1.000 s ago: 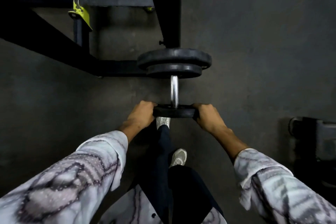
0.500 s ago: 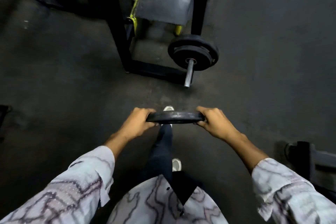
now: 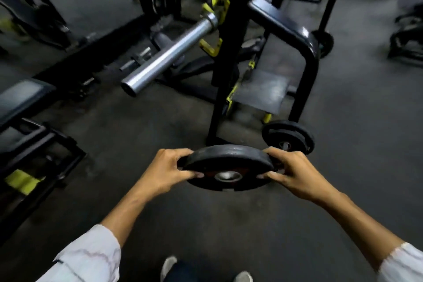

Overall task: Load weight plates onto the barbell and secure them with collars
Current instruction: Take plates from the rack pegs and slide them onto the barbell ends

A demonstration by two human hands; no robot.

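A small black weight plate [image 3: 229, 162] with a metal centre hole is held in front of me, tilted so its face shows. My left hand [image 3: 164, 173] grips its left rim and my right hand [image 3: 294, 173] grips its right rim. The bare silver barbell sleeve [image 3: 169, 55] juts toward me from the rack, up and left of the plate. No collar is visible.
A black rack upright [image 3: 225, 71] stands just behind the plate. Two black plates [image 3: 288, 136] sit on a low storage peg to its right. A bench pad [image 3: 20, 96] is at the left, other gym frames [image 3: 407, 39] at the far right. My shoes [image 3: 168, 267] are below.
The plate has come off the storage peg and risen with both hands. The view has swung up from the floor, bringing the barbell sleeve and rack into sight.
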